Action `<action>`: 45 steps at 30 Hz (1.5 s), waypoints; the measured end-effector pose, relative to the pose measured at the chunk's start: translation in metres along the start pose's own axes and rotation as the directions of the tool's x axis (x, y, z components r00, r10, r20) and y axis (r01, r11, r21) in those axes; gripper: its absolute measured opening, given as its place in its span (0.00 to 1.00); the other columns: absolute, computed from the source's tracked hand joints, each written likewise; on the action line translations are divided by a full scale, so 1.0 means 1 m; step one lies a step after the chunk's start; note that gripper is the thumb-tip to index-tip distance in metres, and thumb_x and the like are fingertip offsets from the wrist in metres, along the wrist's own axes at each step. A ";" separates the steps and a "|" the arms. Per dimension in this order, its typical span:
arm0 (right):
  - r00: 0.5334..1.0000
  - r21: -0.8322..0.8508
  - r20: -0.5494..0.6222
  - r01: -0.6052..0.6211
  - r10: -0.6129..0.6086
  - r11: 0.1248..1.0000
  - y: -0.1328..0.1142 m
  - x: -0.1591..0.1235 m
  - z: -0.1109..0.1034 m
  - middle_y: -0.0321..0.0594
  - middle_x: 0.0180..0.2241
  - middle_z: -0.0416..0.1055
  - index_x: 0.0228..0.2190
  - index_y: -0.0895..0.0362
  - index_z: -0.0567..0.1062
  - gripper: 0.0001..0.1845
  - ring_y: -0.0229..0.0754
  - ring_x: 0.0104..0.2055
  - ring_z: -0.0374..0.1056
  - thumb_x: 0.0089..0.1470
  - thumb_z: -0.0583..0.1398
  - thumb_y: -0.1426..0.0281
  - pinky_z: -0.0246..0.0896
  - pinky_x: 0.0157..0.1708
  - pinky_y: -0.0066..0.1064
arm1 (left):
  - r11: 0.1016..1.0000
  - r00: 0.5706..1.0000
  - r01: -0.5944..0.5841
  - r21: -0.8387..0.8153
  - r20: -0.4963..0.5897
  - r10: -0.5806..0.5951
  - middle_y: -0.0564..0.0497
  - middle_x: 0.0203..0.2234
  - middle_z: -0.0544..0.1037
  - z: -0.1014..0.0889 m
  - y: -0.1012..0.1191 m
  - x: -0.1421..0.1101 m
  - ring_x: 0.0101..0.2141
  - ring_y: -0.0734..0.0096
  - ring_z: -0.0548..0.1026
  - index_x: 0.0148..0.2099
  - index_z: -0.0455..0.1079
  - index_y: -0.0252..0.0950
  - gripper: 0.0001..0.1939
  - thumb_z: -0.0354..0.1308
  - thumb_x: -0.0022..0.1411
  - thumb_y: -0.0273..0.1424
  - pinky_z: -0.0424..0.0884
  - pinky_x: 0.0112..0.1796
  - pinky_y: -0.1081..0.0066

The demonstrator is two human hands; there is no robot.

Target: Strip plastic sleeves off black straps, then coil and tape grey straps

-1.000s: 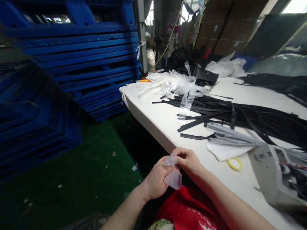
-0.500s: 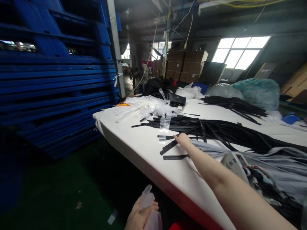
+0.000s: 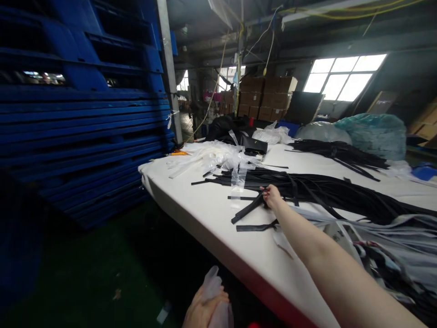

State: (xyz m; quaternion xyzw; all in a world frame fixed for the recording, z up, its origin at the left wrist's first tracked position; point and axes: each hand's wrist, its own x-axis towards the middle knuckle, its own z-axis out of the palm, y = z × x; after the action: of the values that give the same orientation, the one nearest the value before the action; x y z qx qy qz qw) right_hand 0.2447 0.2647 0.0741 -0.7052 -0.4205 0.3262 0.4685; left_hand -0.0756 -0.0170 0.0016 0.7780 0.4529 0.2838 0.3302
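Since one second ago, the right hand [image 3: 272,197] has been brought over the white table [image 3: 191,205], where a black strip [image 3: 247,212] is pinched. Translucent film [image 3: 220,316] is kept gripped by the left hand [image 3: 200,310]. Blue pallets [image 3: 82,146] are stacked nearby.

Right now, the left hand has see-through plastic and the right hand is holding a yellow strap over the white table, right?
Not quite: the head view shows that the strap in the right hand is black, not yellow. The left hand does have see-through plastic, and the table is white.
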 end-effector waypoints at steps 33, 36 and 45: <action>0.774 0.454 0.546 0.048 -0.320 0.890 -0.029 -0.173 -0.023 0.42 0.27 0.79 0.31 0.58 0.74 0.21 0.35 0.20 0.65 0.54 0.62 0.52 0.58 0.19 0.25 | 0.969 0.972 -0.095 -0.227 0.187 0.139 0.47 0.43 0.80 -0.022 0.054 0.008 0.46 0.64 0.76 0.44 0.76 0.34 0.14 0.49 0.62 0.23 0.66 0.52 0.66; 0.727 0.393 0.625 0.024 -0.285 0.919 -0.023 -0.169 -0.024 0.44 0.28 0.79 0.31 0.59 0.75 0.22 0.35 0.20 0.64 0.54 0.62 0.51 0.59 0.19 0.25 | 0.958 0.960 -0.134 -0.255 0.207 0.190 0.47 0.45 0.80 -0.027 0.058 0.010 0.47 0.65 0.75 0.45 0.75 0.35 0.15 0.48 0.65 0.24 0.64 0.55 0.66; 0.675 0.371 0.716 -0.148 -0.181 0.917 -0.016 -0.164 -0.022 0.45 0.26 0.79 0.29 0.60 0.75 0.22 0.33 0.17 0.61 0.51 0.64 0.51 0.56 0.17 0.24 | 0.951 0.936 -0.181 -0.252 0.253 0.245 0.47 0.46 0.79 -0.033 0.067 0.016 0.53 0.65 0.72 0.46 0.75 0.37 0.14 0.48 0.66 0.27 0.50 0.63 0.60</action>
State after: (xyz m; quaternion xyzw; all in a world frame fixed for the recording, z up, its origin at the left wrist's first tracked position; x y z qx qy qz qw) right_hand 0.1878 0.1117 0.1078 -0.3982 -0.5042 0.6567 0.3950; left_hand -0.0586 -0.0196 0.0760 0.8127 0.2789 0.2539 0.4441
